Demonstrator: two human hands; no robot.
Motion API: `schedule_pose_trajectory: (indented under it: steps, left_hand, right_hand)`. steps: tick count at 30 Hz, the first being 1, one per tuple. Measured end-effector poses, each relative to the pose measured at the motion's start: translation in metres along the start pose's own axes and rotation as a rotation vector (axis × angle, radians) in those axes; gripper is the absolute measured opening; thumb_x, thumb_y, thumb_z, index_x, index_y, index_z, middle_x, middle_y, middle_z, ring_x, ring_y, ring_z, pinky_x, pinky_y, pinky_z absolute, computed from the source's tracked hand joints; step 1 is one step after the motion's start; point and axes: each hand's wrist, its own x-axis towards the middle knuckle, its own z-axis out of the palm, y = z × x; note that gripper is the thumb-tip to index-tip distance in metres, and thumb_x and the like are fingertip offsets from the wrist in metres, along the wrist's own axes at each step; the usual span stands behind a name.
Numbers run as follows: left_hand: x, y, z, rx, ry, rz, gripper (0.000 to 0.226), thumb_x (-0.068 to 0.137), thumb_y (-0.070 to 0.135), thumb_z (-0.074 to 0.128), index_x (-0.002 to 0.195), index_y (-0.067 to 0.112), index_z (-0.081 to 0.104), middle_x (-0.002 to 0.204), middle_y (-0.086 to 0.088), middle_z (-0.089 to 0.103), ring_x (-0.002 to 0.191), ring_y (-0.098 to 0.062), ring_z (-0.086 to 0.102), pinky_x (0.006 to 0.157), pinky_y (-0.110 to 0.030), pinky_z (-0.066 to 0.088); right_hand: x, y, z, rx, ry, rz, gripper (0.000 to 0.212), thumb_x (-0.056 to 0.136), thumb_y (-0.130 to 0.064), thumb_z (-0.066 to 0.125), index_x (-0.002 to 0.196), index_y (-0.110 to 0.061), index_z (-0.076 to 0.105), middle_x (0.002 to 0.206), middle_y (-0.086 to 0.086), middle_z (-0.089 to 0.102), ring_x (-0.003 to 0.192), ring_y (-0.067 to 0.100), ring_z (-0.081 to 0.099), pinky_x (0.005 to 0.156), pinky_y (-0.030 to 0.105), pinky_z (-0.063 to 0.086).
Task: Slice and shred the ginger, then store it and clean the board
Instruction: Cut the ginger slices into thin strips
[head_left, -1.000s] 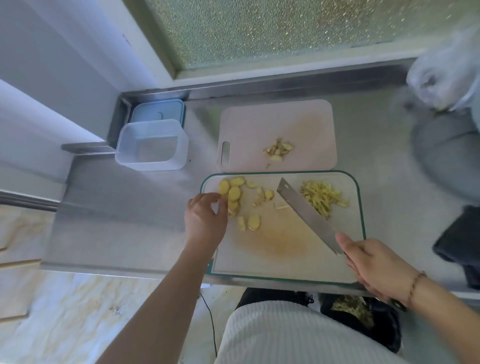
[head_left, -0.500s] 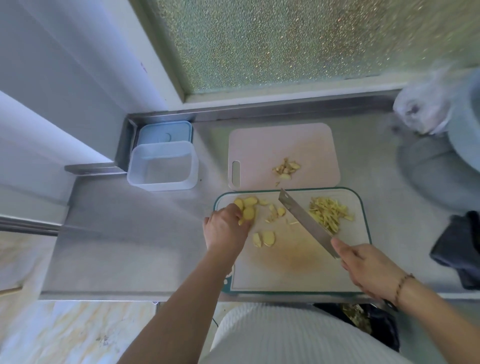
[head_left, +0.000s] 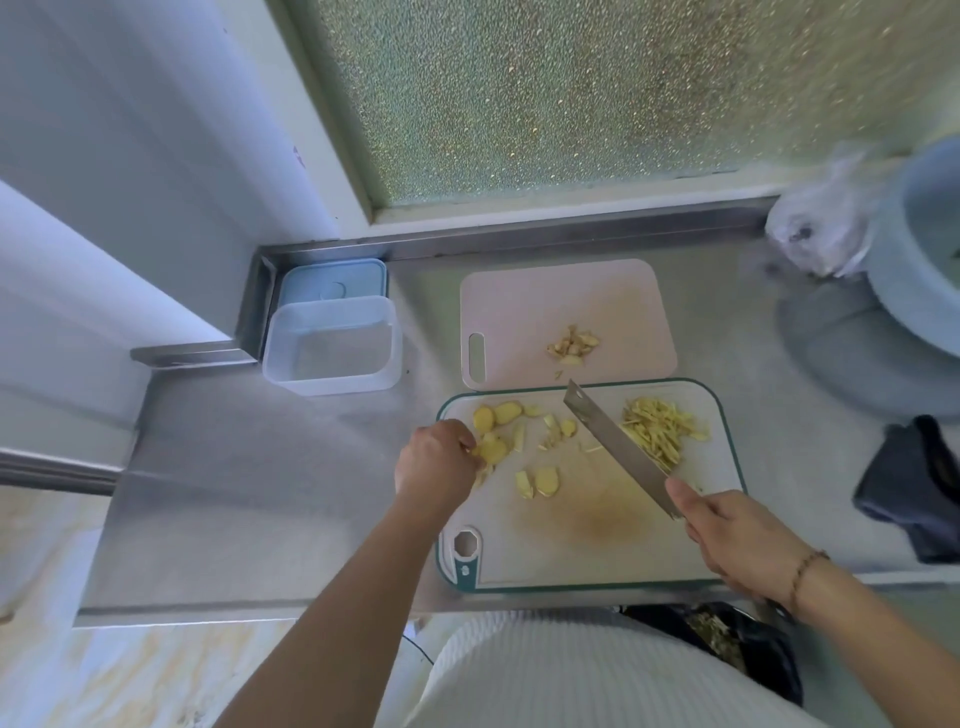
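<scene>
Left hand (head_left: 435, 460) is pinching ginger slices (head_left: 496, 431) at frame centre on the green-rimmed board (head_left: 587, 566); right hand (head_left: 737, 540) is gripping the knife (head_left: 615, 449) beside the shreds (head_left: 662, 428). Risk: stacked slices slipping, blade nicking fingertips.

Brushed steel counter (head_left: 270, 493), translucent plastic tub (head_left: 332, 382), pebbled glass (head_left: 571, 88)
</scene>
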Motion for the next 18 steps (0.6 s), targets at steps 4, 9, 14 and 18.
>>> schedule_pose_trajectory:
  steps: [4,9,14,18]
  left_hand:
    - [0.011,-0.010,-0.012,-0.042,-0.097,-0.040,0.013,0.080,0.021,0.081,0.091,0.022,0.074,0.096,-0.002,0.071,0.092,-0.024,0.067,0.076,-0.025,0.048]
    - [0.016,-0.014,-0.018,0.014,-0.133,0.013,0.008,0.090,0.020,0.068,0.096,0.021,0.072,0.099,-0.002,0.067,0.093,-0.021,0.059,0.078,-0.024,0.042]
    - [0.003,-0.008,-0.016,0.027,-0.205,0.102,0.021,0.098,0.020,0.048,0.112,0.015,0.063,0.109,-0.008,0.064,0.092,-0.024,0.054,0.076,-0.026,0.040]
    - [-0.014,0.009,-0.006,-0.122,-0.285,0.181,0.009,0.097,0.019,0.055,0.100,0.020,0.063,0.103,-0.004,0.067,0.094,-0.024,0.062,0.080,-0.028,0.048]
  right_hand:
    - [0.000,0.001,0.001,-0.010,0.015,-0.010,0.064,0.085,-0.072,0.027,0.051,-0.018,0.030,0.039,-0.005,0.031,0.034,0.012,0.033,0.054,0.027,0.038]
    - [-0.001,0.001,0.001,-0.008,0.025,-0.022,0.064,0.086,-0.071,0.027,0.050,-0.018,0.032,0.038,-0.006,0.033,0.033,0.009,0.034,0.055,0.029,0.041]
    - [-0.003,0.006,0.001,-0.008,0.035,-0.029,0.065,0.082,-0.075,0.026,0.051,-0.019,0.029,0.042,-0.004,0.030,0.037,0.012,0.030,0.056,0.029,0.036]
    - [-0.005,0.011,0.000,-0.017,0.040,-0.027,0.064,0.082,-0.076,0.026,0.049,-0.020,0.028,0.042,-0.005,0.029,0.037,0.012,0.028,0.057,0.029,0.036]
